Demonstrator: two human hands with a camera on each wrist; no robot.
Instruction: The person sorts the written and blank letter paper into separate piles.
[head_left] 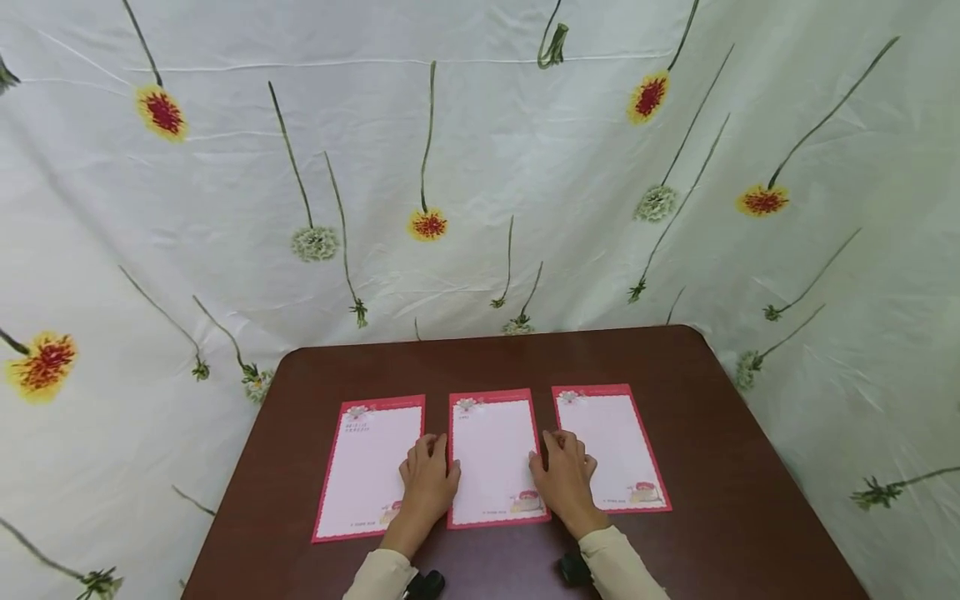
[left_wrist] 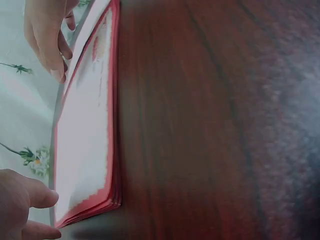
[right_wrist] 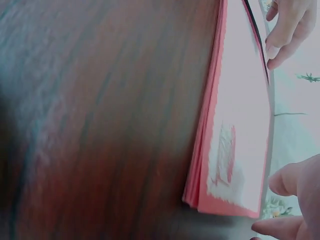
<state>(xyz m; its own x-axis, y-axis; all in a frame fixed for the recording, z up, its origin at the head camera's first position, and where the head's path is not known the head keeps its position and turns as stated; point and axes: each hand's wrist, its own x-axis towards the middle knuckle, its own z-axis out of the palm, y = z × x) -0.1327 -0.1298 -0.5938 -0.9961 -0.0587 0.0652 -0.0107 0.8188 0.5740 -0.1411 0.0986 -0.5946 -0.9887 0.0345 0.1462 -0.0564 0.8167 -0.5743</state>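
Note:
Three red-bordered sheets of printed paper lie side by side: a left sheet (head_left: 367, 475), a middle one (head_left: 491, 458) and a right one (head_left: 603, 450). In the wrist views the middle one shows as a stack of sheets (left_wrist: 82, 145) with layered red edges. My left hand (head_left: 431, 482) is at the left edge of this stack, thumb tip beside the border, and overlaps the left sheet. At the opposite edge is my right hand (head_left: 564, 479), its thumb by the border and fingers reaching over the right sheet. Both hands have loosely bent fingers.
A dark brown wooden table (head_left: 712, 467) carries the papers. Behind it and at its sides hangs a white cloth (head_left: 525, 150) printed with flowers. Dark bands (head_left: 425, 586) sit at the cuffs of the cream sleeves (head_left: 618, 562).

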